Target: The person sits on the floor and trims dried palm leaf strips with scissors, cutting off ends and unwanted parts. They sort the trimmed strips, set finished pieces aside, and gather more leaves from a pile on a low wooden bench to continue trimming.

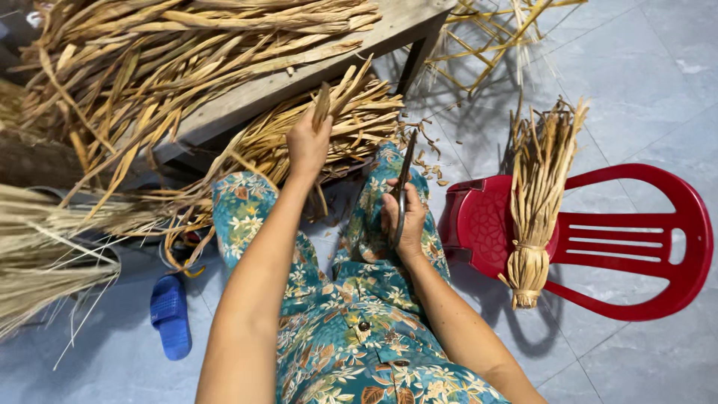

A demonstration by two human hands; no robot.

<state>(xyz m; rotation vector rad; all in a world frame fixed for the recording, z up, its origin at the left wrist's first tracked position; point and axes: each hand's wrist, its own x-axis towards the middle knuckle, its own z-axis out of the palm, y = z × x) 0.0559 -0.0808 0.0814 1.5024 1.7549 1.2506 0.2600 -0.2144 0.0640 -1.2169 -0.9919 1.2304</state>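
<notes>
The person sits with both knees up, dressed in teal clothes with a floral print. The left hand [308,142] is raised in front of the left knee, its grip clenched around 1 dried brown stalk [321,105] that stands nearly upright above the fist. The right hand [404,222] rests on the right knee, grasping a pair of dark scissors [404,176] whose blades point up and slightly toward the stalk; whether the blades are parted cannot be told. The 2 hands are apart, with the gap between the knees separating them.

Behind the left hand lies a heap of dried stalks [351,123] under the edge of a low wooden tabletop [299,82], which carries another thick pile of the same straw-coloured strips [172,52]. Small cut bits [434,153] are scattered on the grey tiled floor [636,90] beyond the right knee. At the person's right, a red plastic chair [658,239] lies tipped on its back, and a tied bundle of stalks [537,202] rests across it, bound end nearest the camera. A blue sandal [170,314] lies on the floor at the left, near a sheaf of paler fibres [45,254] that reaches in from the frame edge.
</notes>
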